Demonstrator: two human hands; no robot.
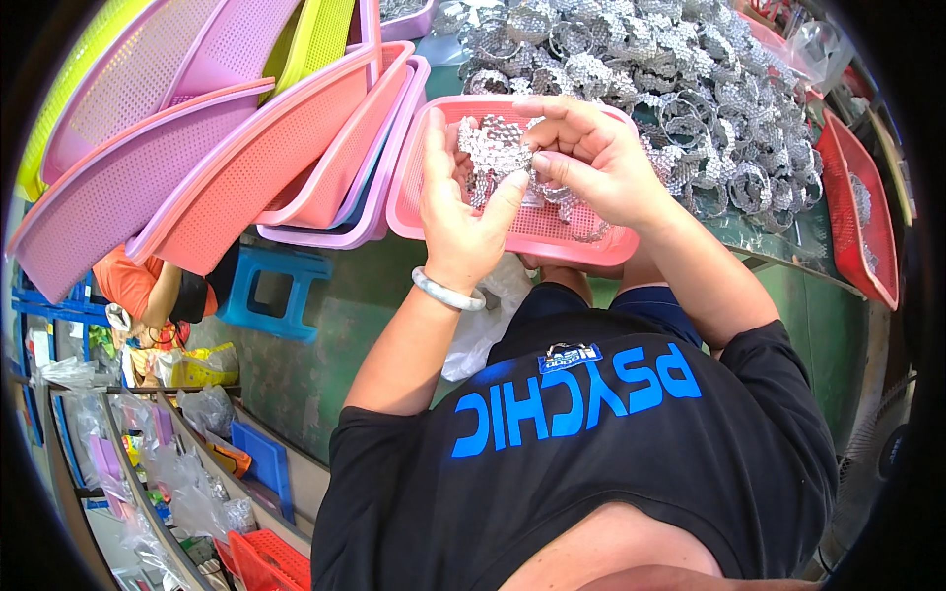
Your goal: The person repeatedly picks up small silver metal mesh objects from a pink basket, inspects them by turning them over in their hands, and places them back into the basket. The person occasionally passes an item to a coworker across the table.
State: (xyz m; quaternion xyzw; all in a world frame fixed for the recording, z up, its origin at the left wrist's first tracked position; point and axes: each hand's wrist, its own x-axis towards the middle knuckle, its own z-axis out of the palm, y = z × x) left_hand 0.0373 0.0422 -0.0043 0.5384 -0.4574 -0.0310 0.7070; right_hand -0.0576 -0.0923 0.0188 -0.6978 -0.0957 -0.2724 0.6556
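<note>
Above a pink plastic basket (pixel 613 254), a crumpled silver piece with a shiny faceted surface (pixel 496 148) is held up between my hands. My left hand (pixel 461 222) cradles it, with the thumb pressed against its lower side and the fingers behind it. From the right, my right hand (pixel 606 167) pinches its edge between thumb and forefinger. Some more silver material (pixel 589 229) lies in the basket below. Beyond the basket a large heap of silver faceted rings (pixel 680 94) covers the table. Exactly what kind of article the pieces are I cannot tell.
Nested pink, purple and yellow-green baskets (pixel 266 158) lean at the left. A red basket (pixel 855 217) with silver pieces stands at the table's right end. On the floor is a blue stool (pixel 274 295), near another person in orange (pixel 138 281). Bags and bins (pixel 187 463) fill the lower left.
</note>
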